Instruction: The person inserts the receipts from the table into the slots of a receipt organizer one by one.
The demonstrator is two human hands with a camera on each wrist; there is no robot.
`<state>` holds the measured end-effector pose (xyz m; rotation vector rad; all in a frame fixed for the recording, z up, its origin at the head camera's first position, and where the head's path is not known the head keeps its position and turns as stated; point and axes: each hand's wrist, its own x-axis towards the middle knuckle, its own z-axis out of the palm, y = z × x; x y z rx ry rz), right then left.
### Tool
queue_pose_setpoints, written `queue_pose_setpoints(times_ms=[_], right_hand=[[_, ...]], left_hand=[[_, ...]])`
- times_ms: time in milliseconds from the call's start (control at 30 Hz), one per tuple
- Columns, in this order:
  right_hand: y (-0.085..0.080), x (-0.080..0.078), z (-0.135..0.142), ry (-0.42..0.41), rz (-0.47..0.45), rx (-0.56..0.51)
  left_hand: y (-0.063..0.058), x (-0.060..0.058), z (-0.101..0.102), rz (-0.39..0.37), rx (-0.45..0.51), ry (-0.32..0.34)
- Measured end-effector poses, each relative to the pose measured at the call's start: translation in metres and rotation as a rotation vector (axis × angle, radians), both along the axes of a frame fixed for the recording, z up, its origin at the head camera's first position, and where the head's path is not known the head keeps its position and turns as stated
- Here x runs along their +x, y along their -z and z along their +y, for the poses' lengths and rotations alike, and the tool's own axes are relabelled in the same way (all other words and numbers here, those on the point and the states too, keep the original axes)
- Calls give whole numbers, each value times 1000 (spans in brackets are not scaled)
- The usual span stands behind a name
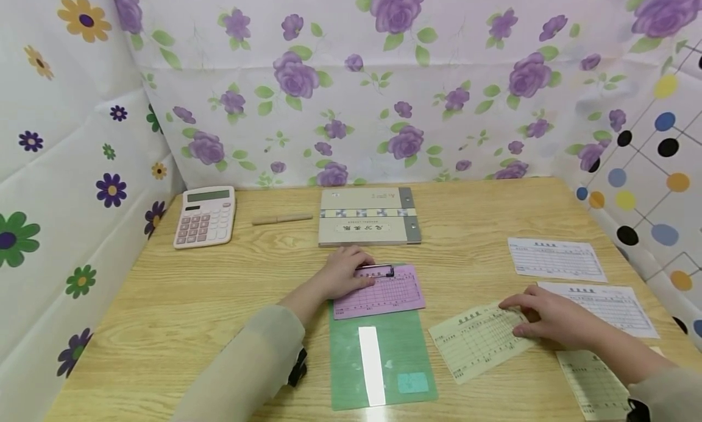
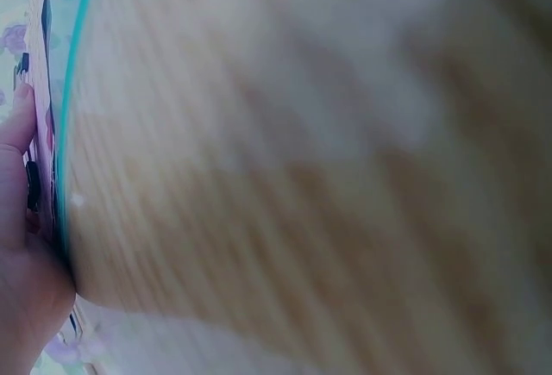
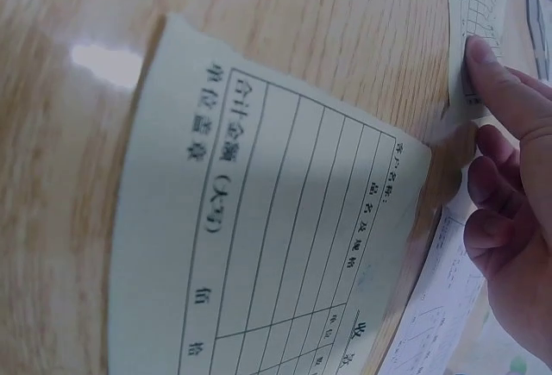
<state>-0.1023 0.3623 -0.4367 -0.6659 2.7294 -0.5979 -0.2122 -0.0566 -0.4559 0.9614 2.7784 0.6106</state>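
My left hand grips the top left of a green clipboard, its thumb over a pink receipt form under the black metal clip. From the left wrist, the same hand shows at the left edge beside the clipboard's green rim. To the right, my right hand pinches the upper right corner of a yellow receipt form, which lies slanted beside the clipboard. In the right wrist view the thumb of the right hand is on that form's edge.
Two white forms lie at the right, with another yellow form partly under the right forearm. Further back are a calculator, a light brown pen and a ledger book. Floral cloth walls the table.
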Motion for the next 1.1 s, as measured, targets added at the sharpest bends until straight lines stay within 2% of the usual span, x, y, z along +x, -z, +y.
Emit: queue_pose_setpoints(times_ms=[233,500,800,1100], right_hand=[[-1,-3,-5,6,-93,-60],[-7,-5,-8,119,-214,-158],[-25,-10,-3,185,-189,-275],[-50,-18,-8,267,-132,-307]], left_hand=[[-1,0,-2,-1,-4,-4],[-1,-1,-3,2,-2,1],[-1,0,-1,2,-9,4],[-2,0,-1,-19,-19,4]])
